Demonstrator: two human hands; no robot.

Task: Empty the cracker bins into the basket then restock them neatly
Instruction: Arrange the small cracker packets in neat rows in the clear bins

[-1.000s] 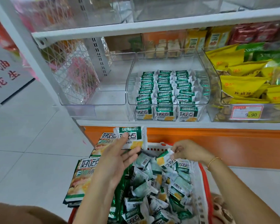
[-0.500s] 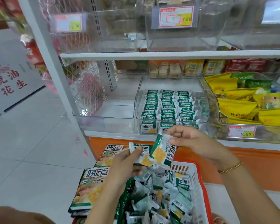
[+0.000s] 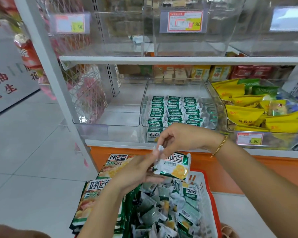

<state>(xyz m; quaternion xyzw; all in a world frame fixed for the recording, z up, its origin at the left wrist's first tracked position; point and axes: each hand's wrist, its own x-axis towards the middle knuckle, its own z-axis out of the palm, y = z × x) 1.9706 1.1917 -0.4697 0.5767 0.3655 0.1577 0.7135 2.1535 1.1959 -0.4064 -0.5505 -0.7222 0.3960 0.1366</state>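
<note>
Shop shelf ahead, bin half-stocked in rows. Over basket, I saw left hand gripping packet, right hand pinching its top edge: squaring it, I judged, for neat placing in bin.

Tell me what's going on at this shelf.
A person is restocking crackers. The left hand holds a green-and-white cracker packet above the basket, while the right hand pinches its upper corner. The middle bin already has neat rows of the same packets, and the basket holds a pile of loose packets not yet shelved.
</note>
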